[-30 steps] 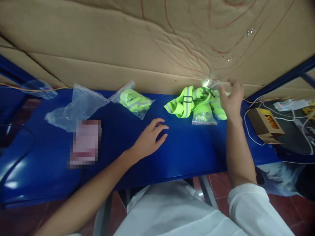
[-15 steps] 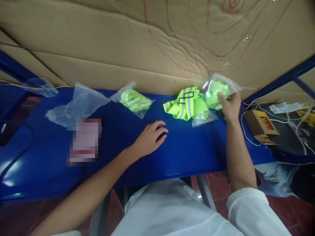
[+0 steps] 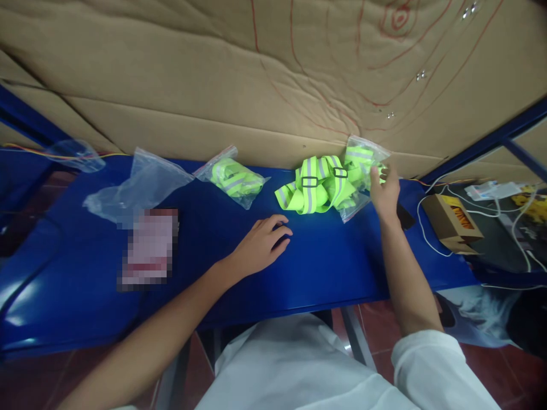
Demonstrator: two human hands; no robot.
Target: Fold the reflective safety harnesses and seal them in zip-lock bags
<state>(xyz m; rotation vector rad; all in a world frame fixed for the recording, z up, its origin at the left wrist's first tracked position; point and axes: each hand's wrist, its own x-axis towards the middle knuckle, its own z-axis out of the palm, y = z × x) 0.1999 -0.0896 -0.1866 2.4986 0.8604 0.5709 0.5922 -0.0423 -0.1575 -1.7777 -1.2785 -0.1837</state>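
My right hand (image 3: 385, 193) is at the right edge of a clear zip bag (image 3: 371, 147) with a folded fluorescent yellow-green reflective strap inside. Its thumb and fingers are apart, with some green showing between them. Against that bag, on its left, lies a loose heap of reflective straps (image 3: 315, 185) with black buckles. Part of another bag pokes out under the heap. My left hand (image 3: 262, 245) rests on the blue table (image 3: 325, 256), fingers spread and holding nothing. Farther left is another bagged reflective strap (image 3: 237, 181).
Empty clear bags (image 3: 158, 176) lie at the left, near a pixelated flat item (image 3: 149, 247). A dark flat object (image 3: 405, 216) sits beside my right wrist. An open cardboard box (image 3: 453, 222) and white cables stand at the right. A cardboard wall (image 3: 192, 85) rises behind.
My right hand has moved left with the bagged strap, which now sits closer against the loose straps. The fingers have loosened. The left hand stays in place.
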